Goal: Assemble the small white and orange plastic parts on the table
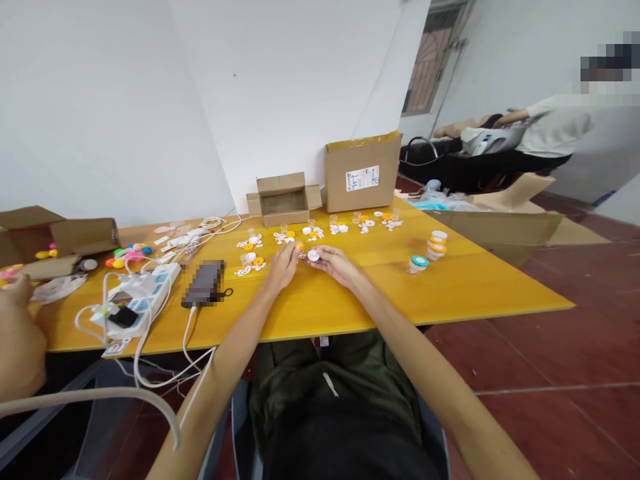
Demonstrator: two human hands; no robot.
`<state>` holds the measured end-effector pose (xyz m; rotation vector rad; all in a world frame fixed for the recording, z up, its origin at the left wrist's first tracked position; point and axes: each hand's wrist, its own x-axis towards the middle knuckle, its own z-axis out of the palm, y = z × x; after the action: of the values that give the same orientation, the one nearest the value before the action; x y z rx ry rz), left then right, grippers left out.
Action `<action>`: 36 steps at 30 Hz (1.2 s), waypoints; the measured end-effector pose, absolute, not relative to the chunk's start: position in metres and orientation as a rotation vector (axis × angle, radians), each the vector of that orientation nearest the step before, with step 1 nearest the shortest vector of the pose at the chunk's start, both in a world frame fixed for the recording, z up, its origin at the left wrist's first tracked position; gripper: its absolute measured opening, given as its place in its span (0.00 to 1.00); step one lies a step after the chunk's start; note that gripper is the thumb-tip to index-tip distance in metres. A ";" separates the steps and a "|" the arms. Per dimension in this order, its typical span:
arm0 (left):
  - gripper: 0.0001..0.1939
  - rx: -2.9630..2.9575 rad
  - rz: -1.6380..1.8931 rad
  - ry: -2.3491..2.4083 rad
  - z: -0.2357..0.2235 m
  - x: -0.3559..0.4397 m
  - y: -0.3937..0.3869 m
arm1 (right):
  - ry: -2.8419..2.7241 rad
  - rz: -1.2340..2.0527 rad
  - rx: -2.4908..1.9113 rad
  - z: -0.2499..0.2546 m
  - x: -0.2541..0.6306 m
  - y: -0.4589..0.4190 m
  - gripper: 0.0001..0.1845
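My right hand point(336, 264) pinches a round white cap point(313, 255) just above the table. Close by on the left, my left hand point(284, 268) rests at a small pile with its fingers stretched forward, and I make out nothing in them. An orange ring-shaped piece point(300, 247) and small white spotted pieces point(302, 257) lie by its fingertips, partly hidden. Beyond both hands are several similar piles of clear cups, orange rings, white caps and spotted pieces point(393, 225). To the right stand several stacked cups with orange lids point(437, 248) and one with a teal lid point(419, 262).
On the yellow table point(320, 307) are a phone point(204, 283), a power strip point(145, 300) with cables, colourful toys point(133, 255), an open small box point(285, 200) and a large carton point(363, 173). Another person's hand point(20, 313) is at left; a person point(555, 130) sits behind right.
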<state>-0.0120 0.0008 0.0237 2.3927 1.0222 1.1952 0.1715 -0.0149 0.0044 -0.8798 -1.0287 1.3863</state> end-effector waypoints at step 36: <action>0.14 2.768 0.667 1.308 0.021 -0.014 -0.005 | -1.012 1.106 -1.018 -0.007 0.181 -0.007 0.14</action>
<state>-0.0143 -0.0053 0.0209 2.7685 1.3084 0.6668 0.1808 -0.0066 -0.0073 -1.0179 -1.0124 1.1062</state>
